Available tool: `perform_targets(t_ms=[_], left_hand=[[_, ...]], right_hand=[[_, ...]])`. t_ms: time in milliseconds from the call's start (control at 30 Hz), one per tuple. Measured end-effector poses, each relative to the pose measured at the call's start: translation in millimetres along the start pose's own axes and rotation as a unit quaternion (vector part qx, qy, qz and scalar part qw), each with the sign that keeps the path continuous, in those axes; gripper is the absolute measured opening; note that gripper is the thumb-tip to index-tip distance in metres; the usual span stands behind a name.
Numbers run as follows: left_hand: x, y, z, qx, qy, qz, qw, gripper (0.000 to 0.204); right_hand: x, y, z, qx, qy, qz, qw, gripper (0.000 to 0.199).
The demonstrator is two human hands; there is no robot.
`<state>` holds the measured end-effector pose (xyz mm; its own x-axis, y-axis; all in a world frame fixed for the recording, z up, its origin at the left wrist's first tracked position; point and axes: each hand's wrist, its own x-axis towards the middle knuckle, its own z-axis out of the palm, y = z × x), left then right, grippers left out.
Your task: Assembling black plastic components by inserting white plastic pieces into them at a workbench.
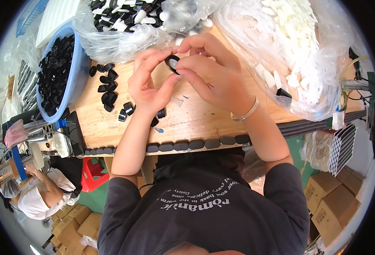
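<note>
Above the wooden table, a small black ring-shaped part [168, 64] is held between my two hands, with something whitish inside its opening. My left hand [150, 83] grips it from the left, thumb below and fingertips above. From the other side, the closed thumb and index finger of my right hand [213, 68] press on its edge. Whether my right fingertips also pinch a small white piece is hidden. Left of my left hand lie several loose black parts [107, 87] of similar kind.
A blue basin [78, 72] full of black parts stands at the left. Black and white pieces [128, 17] fill a clear bag at the back; white pieces [300, 55] fill another at the right. Dark oval pads [181, 146] line the near edge. Another person [47, 191] sits at lower left.
</note>
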<state>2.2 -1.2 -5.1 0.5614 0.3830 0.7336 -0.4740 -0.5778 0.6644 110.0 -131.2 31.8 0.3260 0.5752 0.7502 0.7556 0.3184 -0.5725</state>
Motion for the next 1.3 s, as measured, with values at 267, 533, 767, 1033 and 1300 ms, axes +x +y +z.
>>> perform_targets(t_ms=[267,533,767,1033,1300], left_hand=[[6.7,7.1,-0.2,0.215,-0.08,0.13,0.965,0.046],[6.2,11.3,2.8,0.259,-0.083,0.144,0.951,0.044],[7.0,9.4,4.4,0.239,-0.036,0.106,0.965,0.043],[5.6,7.1,5.4,0.203,-0.029,0.087,0.975,0.044],[4.9,7.4,1.1,0.243,-0.017,0.113,0.963,0.043]], right_hand=[[-2.9,-0.1,-3.9,-0.128,-0.047,-0.001,0.991,0.01],[-3.4,-5.9,1.2,-0.208,-0.045,-0.02,0.977,0.007],[-6.6,-1.0,8.7,-0.188,-0.029,0.01,0.982,0.009],[-11.3,-6.0,11.5,-0.058,-0.034,0.119,0.991,0.009],[-4.8,-3.6,4.4,-0.02,-0.014,0.058,0.998,0.007]])
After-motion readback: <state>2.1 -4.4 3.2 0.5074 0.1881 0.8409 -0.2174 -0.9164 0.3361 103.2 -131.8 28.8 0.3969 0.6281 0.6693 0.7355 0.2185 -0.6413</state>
